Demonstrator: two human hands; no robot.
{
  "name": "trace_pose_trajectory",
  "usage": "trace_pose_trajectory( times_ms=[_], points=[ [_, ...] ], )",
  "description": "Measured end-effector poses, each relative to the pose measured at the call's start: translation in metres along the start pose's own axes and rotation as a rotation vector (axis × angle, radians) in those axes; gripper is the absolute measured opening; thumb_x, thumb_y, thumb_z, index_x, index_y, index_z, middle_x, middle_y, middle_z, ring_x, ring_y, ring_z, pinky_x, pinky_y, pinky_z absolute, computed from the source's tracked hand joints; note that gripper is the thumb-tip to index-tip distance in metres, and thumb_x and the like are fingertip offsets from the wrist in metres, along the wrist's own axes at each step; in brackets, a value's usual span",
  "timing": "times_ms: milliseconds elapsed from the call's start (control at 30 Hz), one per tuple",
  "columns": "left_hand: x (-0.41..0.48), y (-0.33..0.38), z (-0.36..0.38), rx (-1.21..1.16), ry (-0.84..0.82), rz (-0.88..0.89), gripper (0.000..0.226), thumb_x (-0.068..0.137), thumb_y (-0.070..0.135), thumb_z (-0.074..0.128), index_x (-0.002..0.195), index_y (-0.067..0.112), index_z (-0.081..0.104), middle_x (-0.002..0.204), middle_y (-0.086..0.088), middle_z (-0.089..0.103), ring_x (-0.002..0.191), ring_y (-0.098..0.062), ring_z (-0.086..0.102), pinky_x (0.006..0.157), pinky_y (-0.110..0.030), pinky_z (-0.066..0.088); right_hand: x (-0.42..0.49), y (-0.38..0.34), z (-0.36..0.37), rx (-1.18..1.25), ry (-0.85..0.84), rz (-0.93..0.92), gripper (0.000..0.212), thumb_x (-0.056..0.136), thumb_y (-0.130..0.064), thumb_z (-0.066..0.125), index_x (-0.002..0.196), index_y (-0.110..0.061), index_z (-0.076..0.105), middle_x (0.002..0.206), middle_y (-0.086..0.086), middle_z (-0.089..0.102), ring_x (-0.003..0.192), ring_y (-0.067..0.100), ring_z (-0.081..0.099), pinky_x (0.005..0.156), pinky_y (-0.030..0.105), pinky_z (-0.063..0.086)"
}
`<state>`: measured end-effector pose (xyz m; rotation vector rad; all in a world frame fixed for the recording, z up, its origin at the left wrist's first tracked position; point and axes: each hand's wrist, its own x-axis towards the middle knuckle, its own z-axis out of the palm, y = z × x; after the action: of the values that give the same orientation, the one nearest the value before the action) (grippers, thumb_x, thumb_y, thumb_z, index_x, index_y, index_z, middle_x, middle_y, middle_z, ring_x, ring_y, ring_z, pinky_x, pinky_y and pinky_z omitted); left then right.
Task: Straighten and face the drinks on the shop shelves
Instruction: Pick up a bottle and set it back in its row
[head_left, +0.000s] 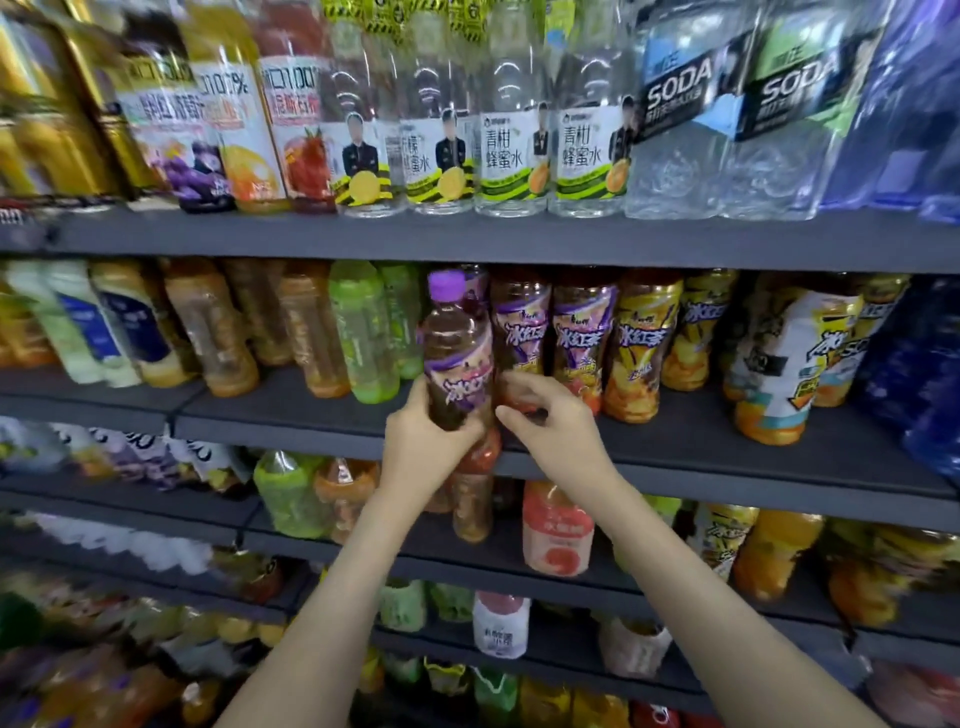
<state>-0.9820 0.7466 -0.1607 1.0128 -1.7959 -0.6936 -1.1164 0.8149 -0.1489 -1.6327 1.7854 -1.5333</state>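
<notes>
Your left hand (421, 441) wraps the lower body of the purple-cap tea bottle (457, 358), fingers and thumb clamped round it. The bottle is upright with a slight tilt, in front of the second shelf (727, 452) lip and seemingly lifted off the board. The low grip is likely there to keep the label clear so you can check which way it faces. Only part of the label shows, so it's probably not faced yet.

Your right hand (550, 421) is at the base of the next purple-label bottle (522, 332), which stands on the second shelf near its front edge. The fingers curl toward that base, but I can't tell if they actually pinch it or just touch it. That's probably to steady or nudge the neighbour so there's a slot for the held one.

The yellow-label bottles (641, 348) sit further right on the same shelf, front-facing. The green bottle (363, 332) sits to the left on it and leans.

Next is probably to twist the bottle label-out and set it down at the shelf front. Mind knocking the neighbour.
</notes>
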Motion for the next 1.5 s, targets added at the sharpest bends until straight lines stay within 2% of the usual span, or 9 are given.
trace_pose_trajectory(
  times_ms=[233,400,533,633,867,1033,1267,1400,1500],
  points=[
    [0.059,-0.012,-0.006,-0.072,-0.199,-0.140,0.032,0.083,0.024,0.068,0.108,0.029,0.049,0.098,0.012,0.059,0.094,-0.009,0.056,0.082,-0.029,0.049,0.008,0.029,0.020,-0.144,0.047,0.062,0.043,0.089,-0.014,0.063,0.131,-0.013,0.052,0.127,0.003,0.052,0.115,0.013,0.052,0.092,0.013,0.038],
    [0.071,-0.015,0.008,-0.111,-0.312,-0.108,0.053,0.082,0.023,0.071,0.127,0.021,0.045,0.108,0.012,0.057,0.107,-0.006,0.054,0.083,-0.022,0.040,0.011,0.037,0.018,-0.220,0.163,0.015,0.048,0.086,-0.003,0.062,0.132,-0.005,0.048,0.127,0.011,0.047,0.118,0.023,0.049,0.096,0.037,0.047],
    [0.058,-0.029,0.021,-0.043,-0.197,-0.035,0.086,0.072,0.034,0.080,0.142,0.023,0.032,0.131,0.005,0.051,0.119,-0.010,0.047,0.094,-0.030,0.041,0.010,0.046,0.011,-0.282,0.246,-0.007,0.052,0.084,-0.001,0.063,0.132,-0.001,0.044,0.129,0.014,0.044,0.121,0.025,0.044,0.099,0.028,0.040],
    [0.045,-0.032,0.030,-0.048,-0.049,-0.037,0.089,0.076,0.031,0.077,0.147,0.024,0.023,0.133,-0.001,0.053,0.121,-0.017,0.050,0.099,-0.038,0.044,0.008,0.052,0.009,-0.310,0.291,-0.035,0.051,0.082,0.004,0.061,0.130,0.002,0.045,0.128,0.018,0.044,0.121,0.030,0.044,0.098,0.023,0.034],
    [0.048,-0.033,0.032,0.022,-0.095,-0.002,0.085,0.093,0.026,0.059,0.150,0.032,-0.004,0.144,-0.007,0.044,0.125,-0.024,0.045,0.086,-0.010,0.029,-0.004,0.062,0.005,-0.330,0.268,-0.058,0.048,0.086,0.001,0.058,0.132,0.000,0.044,0.132,0.015,0.043,0.126,0.026,0.041,0.099,0.013,0.026],
    [0.053,-0.033,0.042,0.102,-0.075,-0.022,0.087,0.093,0.026,0.057,0.149,0.034,-0.009,0.140,-0.012,0.048,0.115,-0.030,0.054,0.091,-0.033,0.042,-0.016,0.071,-0.007,-0.324,0.277,-0.085,0.048,0.088,-0.002,0.057,0.134,-0.002,0.043,0.132,0.012,0.042,0.126,0.023,0.040,0.100,0.009,0.023],
    [-0.017,-0.005,0.088,0.122,0.265,0.029,0.072,0.093,0.016,0.056,0.150,0.007,0.013,0.152,-0.015,0.026,0.140,-0.027,0.022,0.111,-0.021,0.015,-0.072,0.094,-0.046,-0.341,0.297,-0.186,0.041,0.087,0.000,0.052,0.128,-0.002,0.048,0.123,0.012,0.046,0.117,0.023,0.042,0.103,0.023,0.033],
    [-0.101,0.015,0.151,0.109,0.075,0.259,0.059,0.092,0.014,0.055,0.144,0.006,0.029,0.140,-0.019,0.040,0.129,-0.029,0.033,0.108,-0.032,0.025,-0.120,0.146,-0.090,-0.386,0.220,-0.082,0.037,0.086,-0.003,0.054,0.123,-0.003,0.050,0.118,0.012,0.050,0.113,0.024,0.044,0.101,0.022,0.033],
    [-0.151,0.028,0.202,0.090,-0.167,0.379,0.053,0.090,0.018,0.052,0.139,0.010,0.034,0.136,-0.011,0.041,0.125,-0.024,0.036,0.107,-0.023,0.022,-0.157,0.188,-0.134,-0.396,0.209,0.030,0.030,0.086,-0.012,0.050,0.115,-0.006,0.054,0.111,0.009,0.052,0.108,0.024,0.047,0.090,0.032,0.044]
  ],
)
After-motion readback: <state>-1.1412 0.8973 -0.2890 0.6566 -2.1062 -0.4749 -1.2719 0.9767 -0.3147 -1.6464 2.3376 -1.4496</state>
